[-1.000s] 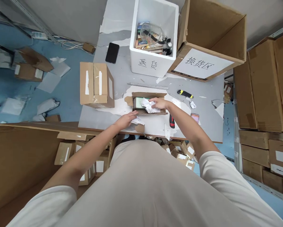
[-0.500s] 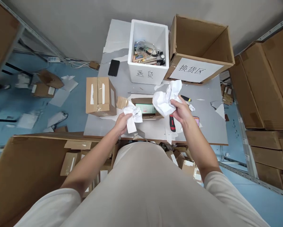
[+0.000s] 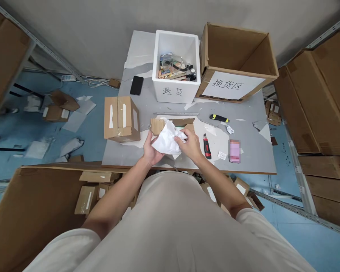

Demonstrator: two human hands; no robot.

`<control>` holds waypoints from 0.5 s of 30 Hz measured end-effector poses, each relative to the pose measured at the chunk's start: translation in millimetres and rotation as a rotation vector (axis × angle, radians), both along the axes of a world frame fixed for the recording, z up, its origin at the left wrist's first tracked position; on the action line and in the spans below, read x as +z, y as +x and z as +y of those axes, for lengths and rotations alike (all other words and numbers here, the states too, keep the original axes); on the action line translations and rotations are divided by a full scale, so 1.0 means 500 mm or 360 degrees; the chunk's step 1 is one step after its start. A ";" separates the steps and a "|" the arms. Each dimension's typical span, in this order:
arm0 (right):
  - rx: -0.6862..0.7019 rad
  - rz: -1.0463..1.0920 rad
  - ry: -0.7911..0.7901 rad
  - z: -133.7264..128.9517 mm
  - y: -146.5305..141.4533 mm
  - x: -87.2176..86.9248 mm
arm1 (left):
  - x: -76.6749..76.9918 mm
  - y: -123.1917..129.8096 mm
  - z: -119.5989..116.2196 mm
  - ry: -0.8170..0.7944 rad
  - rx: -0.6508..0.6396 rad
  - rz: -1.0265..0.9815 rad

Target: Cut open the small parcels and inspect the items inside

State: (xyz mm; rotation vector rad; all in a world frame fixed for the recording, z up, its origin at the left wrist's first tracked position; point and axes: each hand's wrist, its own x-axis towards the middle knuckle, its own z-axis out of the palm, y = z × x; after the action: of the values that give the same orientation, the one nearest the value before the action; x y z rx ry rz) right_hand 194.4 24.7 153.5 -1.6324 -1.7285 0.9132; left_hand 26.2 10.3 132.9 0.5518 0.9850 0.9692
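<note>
Crumpled white paper (image 3: 167,139) is bunched between my two hands at the front middle of the table. My left hand (image 3: 152,150) grips it from the left, and the fingers of my right hand (image 3: 188,143) pinch its right side. Behind the paper stands an opened small cardboard box (image 3: 183,122) with its flaps up; a little of something green shows inside, the rest hidden by paper and hand. To the right lie a red and black cutter (image 3: 206,146) and a yellow and black cutter (image 3: 219,118).
A closed carton (image 3: 121,118) and black phone (image 3: 136,85) are at left. Behind stand a white foam bin (image 3: 174,92) with mixed items and a large open carton (image 3: 238,85). A pink pixelated item (image 3: 234,151) lies right. Floor boxes and shelves flank the table (image 3: 255,151).
My right hand has moved left and down with its paper, to meet my left hand. The two bunches of paper are now together. The pink item and a small white card are uncovered.
</note>
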 end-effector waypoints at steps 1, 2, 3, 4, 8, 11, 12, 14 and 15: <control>0.0004 -0.0109 0.0030 -0.003 -0.002 0.000 | -0.006 -0.003 -0.005 0.0024 -0.0020 0.0042; 0.0014 -0.0200 0.0040 -0.006 -0.007 -0.002 | -0.012 -0.005 -0.010 0.0045 -0.0033 0.0097; 0.0048 -0.0271 0.0029 -0.010 -0.015 -0.004 | -0.018 -0.009 -0.017 0.0056 -0.0011 0.0174; 0.0111 -0.0315 0.0002 -0.015 -0.026 -0.007 | -0.023 -0.016 -0.024 0.0053 0.0035 0.0274; 0.0640 -0.0186 -0.0135 -0.047 -0.056 -0.024 | -0.038 -0.114 -0.057 -0.0034 0.0192 0.0858; 0.0771 -0.0075 -0.0187 -0.061 -0.015 -0.035 | -0.061 -0.249 -0.069 -0.0248 0.0048 0.1302; 0.0712 -0.0074 -0.0187 -0.058 0.011 -0.039 | -0.076 -0.291 -0.067 -0.0336 -0.0073 0.1377; 0.0530 -0.0105 -0.0169 -0.038 0.070 -0.045 | -0.119 -0.349 -0.055 -0.0453 -0.0351 0.1478; 0.0436 -0.0137 -0.0152 -0.022 0.097 -0.048 | -0.146 -0.363 -0.044 -0.0465 -0.0464 0.1530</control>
State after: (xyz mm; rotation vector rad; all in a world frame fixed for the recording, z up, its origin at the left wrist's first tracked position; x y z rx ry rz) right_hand 242.9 13.8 129.4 -1.5379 -2.0320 1.0800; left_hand -155.3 -11.8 60.0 0.9077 1.7981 0.2435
